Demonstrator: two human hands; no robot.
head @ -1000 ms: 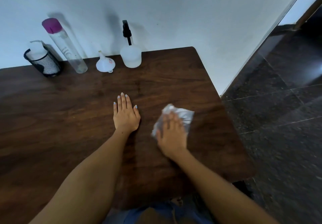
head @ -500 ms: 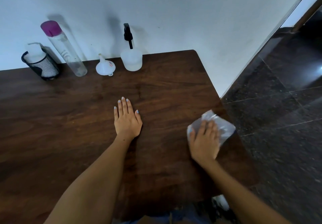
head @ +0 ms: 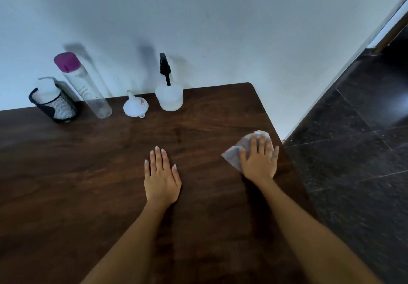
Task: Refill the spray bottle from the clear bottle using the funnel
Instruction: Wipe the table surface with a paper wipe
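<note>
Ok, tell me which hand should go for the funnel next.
Left. The left hand lies flat and free on the table, on the same side as the funnel. The right hand is busy pressing a tissue near the table's right edge, farther away.

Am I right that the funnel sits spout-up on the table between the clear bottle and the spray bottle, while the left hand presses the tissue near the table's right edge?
Not quite: the head view shows the right hand pressing the tissue there; the left hand lies flat on the bare table. The funnel does sit spout-up between the clear bottle and the spray bottle.
</note>
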